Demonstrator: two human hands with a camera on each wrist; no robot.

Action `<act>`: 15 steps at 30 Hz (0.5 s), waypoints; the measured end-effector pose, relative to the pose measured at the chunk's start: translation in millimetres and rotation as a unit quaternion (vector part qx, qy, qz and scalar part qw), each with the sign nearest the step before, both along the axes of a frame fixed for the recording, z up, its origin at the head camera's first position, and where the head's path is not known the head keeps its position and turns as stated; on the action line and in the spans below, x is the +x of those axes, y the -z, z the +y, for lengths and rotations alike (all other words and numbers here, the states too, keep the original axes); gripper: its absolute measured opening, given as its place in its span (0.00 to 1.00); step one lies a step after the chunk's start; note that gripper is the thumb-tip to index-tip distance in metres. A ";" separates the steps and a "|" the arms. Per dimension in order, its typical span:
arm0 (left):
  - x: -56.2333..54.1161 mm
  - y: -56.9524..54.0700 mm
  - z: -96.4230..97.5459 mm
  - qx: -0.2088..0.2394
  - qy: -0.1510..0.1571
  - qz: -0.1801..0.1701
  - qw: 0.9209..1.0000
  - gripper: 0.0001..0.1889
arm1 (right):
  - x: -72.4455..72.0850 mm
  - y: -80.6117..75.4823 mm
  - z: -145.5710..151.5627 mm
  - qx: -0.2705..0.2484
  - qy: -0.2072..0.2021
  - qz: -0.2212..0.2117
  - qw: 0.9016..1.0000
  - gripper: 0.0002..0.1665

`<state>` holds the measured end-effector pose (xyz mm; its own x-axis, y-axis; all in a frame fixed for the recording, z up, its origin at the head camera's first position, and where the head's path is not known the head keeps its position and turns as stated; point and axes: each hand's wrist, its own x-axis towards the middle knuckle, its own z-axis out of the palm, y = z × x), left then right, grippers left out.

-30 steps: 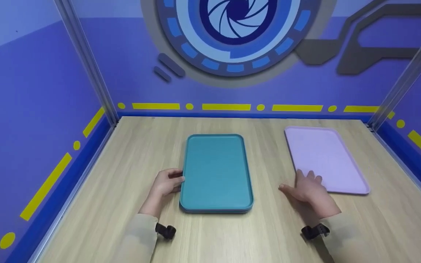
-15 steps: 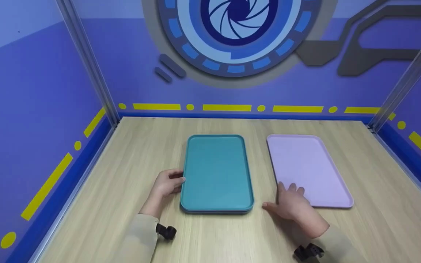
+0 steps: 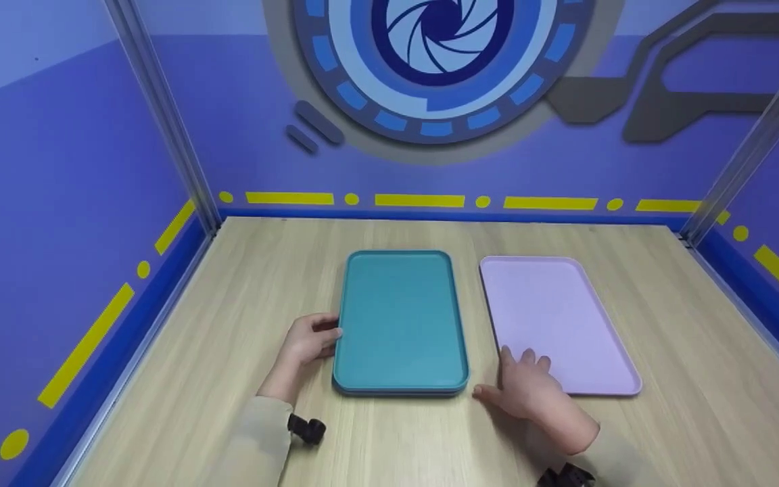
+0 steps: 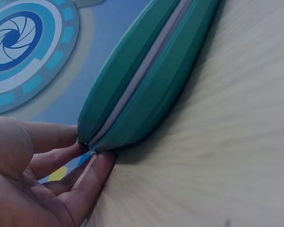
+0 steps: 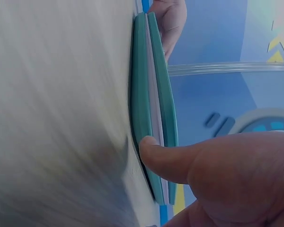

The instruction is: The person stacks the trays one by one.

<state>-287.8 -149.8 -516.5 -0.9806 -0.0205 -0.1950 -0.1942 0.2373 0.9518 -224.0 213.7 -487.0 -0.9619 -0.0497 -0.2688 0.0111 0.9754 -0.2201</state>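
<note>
A stack of trays (image 3: 402, 318) lies near the middle of the table, a teal one on top. In the left wrist view, the edge shows a pale lilac tray (image 4: 135, 80) between teal ones. My left hand (image 3: 306, 340) pinches the stack's left edge, thumb at the upper rim and fingers lower down. To the right, a single light purple tray (image 3: 555, 311) lies flat, slightly apart from the stack. My right hand (image 3: 531, 389) rests on its near left corner with fingers spread and thumb stretched toward the stack. The parts of those fingers touching the tray are hidden in the right wrist view.
The wooden table (image 3: 227, 297) is bounded by a blue printed wall (image 3: 241, 122) behind and panels at both sides. Metal posts (image 3: 166, 108) stand at the back corners. A dark wrist strap (image 3: 307, 429) sits on the left sleeve.
My right hand has slid the purple tray leftward and toward me, bringing it closer beside the stack. My left hand and the stack have stayed in place.
</note>
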 end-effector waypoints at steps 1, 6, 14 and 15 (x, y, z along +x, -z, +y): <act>0.1 -0.6 0.4 -0.004 0.001 0.001 1.000 0.21 | -0.3 -0.7 1.2 -0.002 -0.003 0.002 1.000 0.59; 0.6 -5.8 4.4 -0.043 0.002 0.009 0.999 0.21 | -4.5 -6.8 16.3 -0.040 -0.016 0.015 0.999 0.51; 8.1 -25.0 38.9 -0.044 -0.065 0.099 0.992 0.23 | -18.5 -21.0 75.5 -0.250 -0.019 0.090 0.964 0.27; 9.7 -27.7 46.1 -0.027 -0.062 0.118 0.991 0.23 | -21.1 -23.1 84.0 -0.274 -0.005 0.087 0.958 0.26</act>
